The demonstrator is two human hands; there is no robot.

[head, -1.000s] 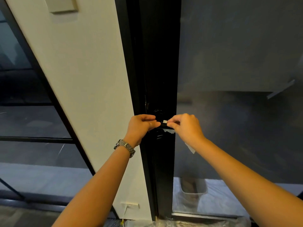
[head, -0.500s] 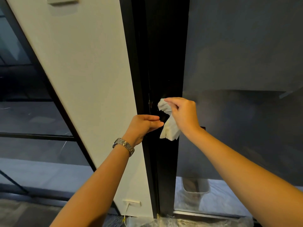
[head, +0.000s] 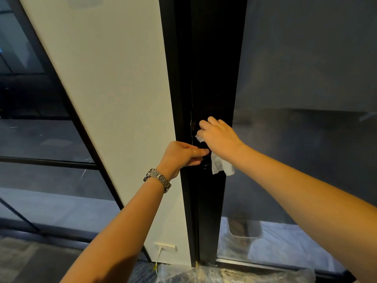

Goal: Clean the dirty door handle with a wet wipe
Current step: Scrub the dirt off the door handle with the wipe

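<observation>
The black door stile (head: 212, 78) runs down the middle of the view. Its black door handle (head: 205, 160) is nearly all hidden behind my hands. My left hand (head: 182, 155), a metal watch on its wrist, is curled round the handle's left end with the thumb pointing right. My right hand (head: 219, 137) sits just above and to the right, and holds a crumpled white wet wipe (head: 221, 166) against the stile by the latch plate (head: 192, 124). One end of the wipe hangs below the palm.
A white wall panel (head: 114, 99) stands left of the door, with a socket and yellow cable (head: 165, 247) low down. Dark glass panes flank both sides. A pale bin (head: 244, 229) shows through the right pane. Clear plastic sheeting (head: 224, 272) lies on the floor at the door's foot.
My right hand pulled the wipe off the handle, raised it unfolded, then turned palm-down against the stile by the latch. My left hand stayed on the handle.
</observation>
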